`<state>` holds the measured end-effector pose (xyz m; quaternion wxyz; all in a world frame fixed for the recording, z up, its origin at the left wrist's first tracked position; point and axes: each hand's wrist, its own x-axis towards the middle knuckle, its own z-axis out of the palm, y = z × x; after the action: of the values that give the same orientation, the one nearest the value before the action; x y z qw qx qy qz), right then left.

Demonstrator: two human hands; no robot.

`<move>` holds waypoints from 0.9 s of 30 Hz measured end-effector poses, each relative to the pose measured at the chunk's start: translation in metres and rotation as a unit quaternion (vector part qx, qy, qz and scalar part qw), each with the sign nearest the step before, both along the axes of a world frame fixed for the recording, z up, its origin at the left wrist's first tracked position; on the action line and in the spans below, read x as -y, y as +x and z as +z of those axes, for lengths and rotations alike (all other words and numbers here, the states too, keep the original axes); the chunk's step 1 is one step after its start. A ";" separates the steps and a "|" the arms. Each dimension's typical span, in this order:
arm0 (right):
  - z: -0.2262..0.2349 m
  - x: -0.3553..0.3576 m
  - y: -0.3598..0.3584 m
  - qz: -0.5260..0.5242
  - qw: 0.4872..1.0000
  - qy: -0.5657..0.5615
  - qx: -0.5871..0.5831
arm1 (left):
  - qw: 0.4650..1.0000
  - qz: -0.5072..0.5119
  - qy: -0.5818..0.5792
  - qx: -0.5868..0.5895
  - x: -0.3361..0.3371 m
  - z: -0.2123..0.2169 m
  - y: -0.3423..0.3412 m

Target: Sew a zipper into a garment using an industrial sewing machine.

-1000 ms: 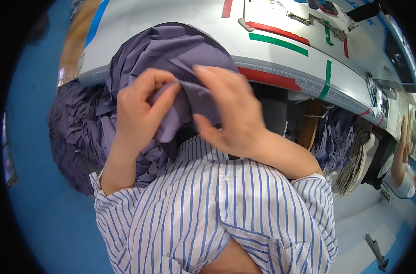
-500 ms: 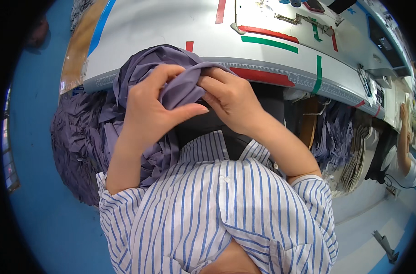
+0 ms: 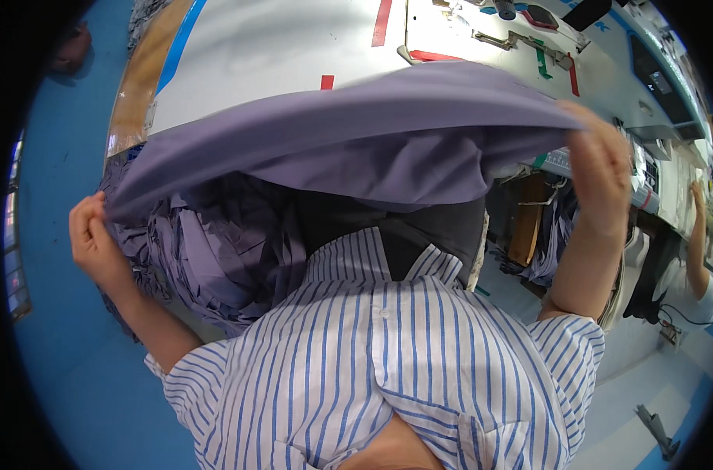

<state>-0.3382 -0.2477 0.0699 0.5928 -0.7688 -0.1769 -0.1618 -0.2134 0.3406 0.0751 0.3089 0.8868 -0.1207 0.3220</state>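
Note:
A purple-grey piece of fabric is stretched wide between my two hands, over the front edge of the sewing table. My left hand, far out to the left, pinches one end of it. Out at the right, my right hand grips the other end; its fingers are somewhat blurred by motion. The cloth's middle sags in folds above my lap and covers most of the ruler strip along the table edge. Below my left side lies a heap of the same purple fabric.
Metal sewing machine parts and red and green tape marks are on the table at the back right. Fabric bundles hang under the table at the right. Another person's arm shows at the far right. The floor is blue.
My hands were close together in the middle on bunched fabric. They have moved far apart, left and right, and the cloth is now spread out between them.

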 end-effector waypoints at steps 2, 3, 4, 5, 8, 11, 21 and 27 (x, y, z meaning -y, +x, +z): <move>0.001 0.016 0.000 0.046 0.965 0.257 0.029 | 0.965 -0.091 -0.239 -0.061 -0.010 0.019 0.004; -0.002 0.017 0.000 0.054 0.968 0.242 0.031 | 0.967 -0.134 -0.216 -0.033 0.001 0.030 0.001; -0.003 0.017 0.003 0.045 0.980 0.194 0.010 | 0.967 -0.139 -0.214 -0.011 0.024 0.039 -0.005; -0.005 0.014 0.006 0.015 0.994 0.105 0.003 | 0.965 -0.109 -0.236 0.022 0.056 0.050 -0.013; 0.003 -0.003 0.017 -0.007 0.992 -0.099 0.074 | 0.921 -0.363 -0.101 -0.096 0.188 0.021 -0.051; 0.030 -0.014 0.022 0.008 0.981 -0.125 0.146 | 0.910 -0.368 -0.005 -0.191 0.289 -0.022 -0.067; 0.047 0.033 -0.008 0.131 0.970 -0.191 -0.081 | 0.989 -0.088 -0.040 -0.113 0.037 0.001 0.024; 0.040 0.035 0.005 0.158 0.953 -0.237 -0.100 | 0.975 0.016 0.195 0.107 -0.068 0.108 0.124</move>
<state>-0.3332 -0.2831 0.1100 0.4264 -0.8616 -0.2694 0.0578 -0.0896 0.4082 0.1835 0.1102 0.8922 -0.1997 0.3898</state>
